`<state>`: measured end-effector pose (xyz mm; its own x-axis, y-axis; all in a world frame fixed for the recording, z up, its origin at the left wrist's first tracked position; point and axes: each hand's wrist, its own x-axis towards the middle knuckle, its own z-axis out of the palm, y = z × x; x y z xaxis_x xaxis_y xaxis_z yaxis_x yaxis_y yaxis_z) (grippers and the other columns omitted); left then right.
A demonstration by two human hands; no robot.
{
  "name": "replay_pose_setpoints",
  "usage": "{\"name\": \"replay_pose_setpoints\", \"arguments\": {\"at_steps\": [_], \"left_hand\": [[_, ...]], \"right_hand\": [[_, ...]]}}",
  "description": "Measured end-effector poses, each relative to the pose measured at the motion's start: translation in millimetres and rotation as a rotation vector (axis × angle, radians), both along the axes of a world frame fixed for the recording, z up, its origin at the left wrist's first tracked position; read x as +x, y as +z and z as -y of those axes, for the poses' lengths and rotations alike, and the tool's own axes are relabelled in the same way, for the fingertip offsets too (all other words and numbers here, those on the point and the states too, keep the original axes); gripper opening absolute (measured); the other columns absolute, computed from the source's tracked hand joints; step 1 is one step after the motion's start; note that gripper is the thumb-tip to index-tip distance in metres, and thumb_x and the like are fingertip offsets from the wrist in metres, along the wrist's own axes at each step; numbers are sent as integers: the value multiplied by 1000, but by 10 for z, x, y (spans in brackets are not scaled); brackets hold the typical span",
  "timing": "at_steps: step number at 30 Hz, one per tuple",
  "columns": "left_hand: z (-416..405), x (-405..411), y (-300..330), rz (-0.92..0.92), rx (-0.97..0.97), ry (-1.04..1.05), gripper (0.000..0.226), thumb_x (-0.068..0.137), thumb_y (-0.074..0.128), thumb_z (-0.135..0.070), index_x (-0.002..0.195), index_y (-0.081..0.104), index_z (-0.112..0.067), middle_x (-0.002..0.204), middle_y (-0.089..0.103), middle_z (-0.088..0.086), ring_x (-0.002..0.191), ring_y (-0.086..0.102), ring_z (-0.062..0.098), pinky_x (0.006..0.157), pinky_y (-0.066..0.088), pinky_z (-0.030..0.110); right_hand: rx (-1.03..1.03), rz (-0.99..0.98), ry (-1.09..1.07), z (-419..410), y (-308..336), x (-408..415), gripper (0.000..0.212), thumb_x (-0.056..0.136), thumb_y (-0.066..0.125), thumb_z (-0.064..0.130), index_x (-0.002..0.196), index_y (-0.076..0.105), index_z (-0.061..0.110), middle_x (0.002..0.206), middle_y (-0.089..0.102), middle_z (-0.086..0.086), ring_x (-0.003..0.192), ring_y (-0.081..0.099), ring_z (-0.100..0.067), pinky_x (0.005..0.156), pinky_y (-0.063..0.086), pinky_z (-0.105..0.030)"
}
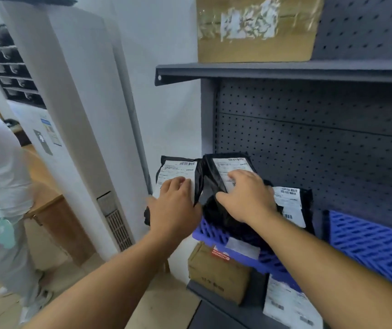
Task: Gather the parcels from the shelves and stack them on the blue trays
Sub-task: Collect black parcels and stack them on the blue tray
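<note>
Reaching forward, the left hand (174, 205) lies flat on the labelled black mailer bag (176, 176) at nine o'clock, fingers spread, likely steadying it at the stack's overhanging edge. At centre the right hand (247, 198) pinches another black mailer (228, 167), label up for reading. Both parcels rest over the blue tray (214, 231); a third mailer (292, 205) lies at three o'clock.

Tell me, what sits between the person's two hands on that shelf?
In the head view, a fold of black plastic bag lies between the left hand and the right hand, where the two labelled parcels meet. Each hand rests on one parcel's white label.
</note>
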<state>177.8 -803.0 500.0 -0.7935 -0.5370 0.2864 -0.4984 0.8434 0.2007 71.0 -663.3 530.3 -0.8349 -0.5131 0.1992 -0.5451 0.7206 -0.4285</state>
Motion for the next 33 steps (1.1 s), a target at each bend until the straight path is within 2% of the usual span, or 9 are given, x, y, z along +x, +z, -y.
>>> {"name": "replay_pose_setpoints", "arguments": {"at_steps": [10, 16, 22, 27, 29, 33], "left_hand": [[-323, -863, 60, 21, 5, -283, 65, 97, 45, -54, 155, 35, -28, 163, 30, -9, 150, 25, 18, 105, 34, 57], [-522, -1074, 43, 40, 15, -369, 59, 98, 43, -55, 150, 39, -26, 159, 34, -9, 146, 29, 19, 104, 34, 55], [-606, -1215, -19, 87, 8, -364, 59, 96, 47, -54, 147, 43, -25, 158, 35, -8, 145, 29, 22, 99, 37, 55], [-625, -1290, -89, 129, 69, -340, 75, 95, 40, -72, 152, 40, -23, 161, 33, -4, 150, 24, 26, 104, 36, 60], [-640, -1297, -104, 127, 110, -336, 77, 95, 36, -74, 154, 38, -24, 163, 32, -3, 153, 21, 28, 109, 33, 64], [-662, -1286, -85, 93, 114, -342, 65, 101, 31, -64, 153, 39, -26, 164, 33, -2, 154, 19, 30, 116, 18, 73]], "right_hand": [[4, 61, -403, -490, -45, -338, 53, 84, 64, 49, 132, 59, 28, 141, 57, 6, 134, 46, -19, 105, 35, -48], [-29, 99, -576, -648, -102, -353, 54, 83, 65, 49, 131, 61, 26, 139, 59, 5, 131, 49, -21, 104, 35, -49], [-16, 88, -643, -706, -155, -380, 56, 84, 64, 50, 133, 59, 25, 139, 57, 4, 132, 46, -20, 103, 33, -48], [27, 85, -641, -692, -226, -400, 60, 88, 59, 54, 139, 54, 24, 145, 53, 4, 139, 38, -20, 104, 32, -51], [44, 100, -633, -680, -255, -404, 61, 91, 52, 57, 143, 51, 24, 150, 49, 3, 143, 33, -22, 105, 31, -55], [25, 128, -624, -683, -232, -445, 61, 100, 36, 53, 152, 43, 23, 162, 36, 4, 156, 14, -24, 114, 18, -71]]}}
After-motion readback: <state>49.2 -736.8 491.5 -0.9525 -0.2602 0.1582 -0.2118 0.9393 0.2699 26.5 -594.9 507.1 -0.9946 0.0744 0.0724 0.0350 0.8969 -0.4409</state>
